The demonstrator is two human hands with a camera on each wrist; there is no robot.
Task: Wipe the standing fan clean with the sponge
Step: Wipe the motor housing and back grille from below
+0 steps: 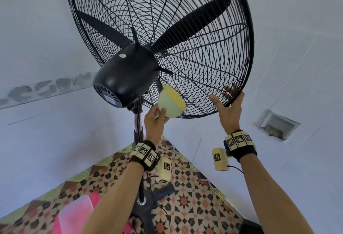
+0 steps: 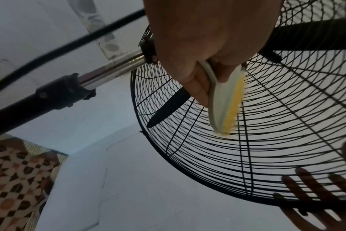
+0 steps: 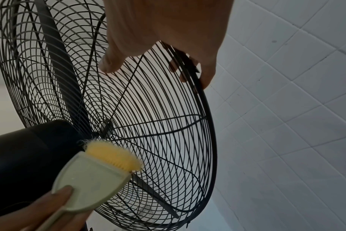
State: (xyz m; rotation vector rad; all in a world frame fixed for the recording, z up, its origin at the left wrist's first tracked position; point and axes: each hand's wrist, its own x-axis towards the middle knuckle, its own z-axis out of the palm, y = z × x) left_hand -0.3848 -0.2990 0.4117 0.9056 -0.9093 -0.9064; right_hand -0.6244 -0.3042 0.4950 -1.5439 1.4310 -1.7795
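No words or numbers are legible: the round badge (image 1: pixel 122 55) on the motor housing (image 1: pixel 126 77) is too small to read.

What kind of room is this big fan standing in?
Probably a room in a home, though I can't be sure. The standing fan rises from a patterned mat on the floor, beside plain pale walls, with white tiles on one side.

The fan (image 1: pixel 167 38) top and its base are cut off.
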